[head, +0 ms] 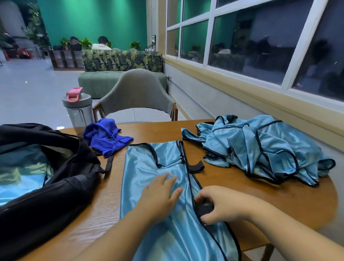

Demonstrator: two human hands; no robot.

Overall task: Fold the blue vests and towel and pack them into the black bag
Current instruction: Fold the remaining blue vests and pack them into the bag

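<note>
Round wooden table (260,201), its curved rim sweeping off to the right of the fingers and dropping away just past the right wrist. Bare wood between the flat vest and the heap on the right; a narrower bare strip between the vest and the bag on the left.

Light blue vest (155,165) with black trim, spread flat and lengthwise under both hands, its near end hanging over the table edge below the forearms. Black strap tab (196,166) sticking out from the vest's right edge, just beyond the fingertips. Heap of crumpled blue vests (261,147) well to the right of and beyond the fingers, close to the far right rim. Blue towel (105,137), bunched, beyond and to the left of the fingers. Black bag (50,176) lying open far left of the fingers, blue fabric showing inside. Grey bottle (78,113) with pink lid behind the towel; grey chair (135,92) across the table.

Left hand (160,196) palm down, fingers straight and slightly spread, pressing flat on the vest's middle. Right hand (219,204) knuckles up at the vest's right edge, fingers curled, pinching a black tab on the trim.
</note>
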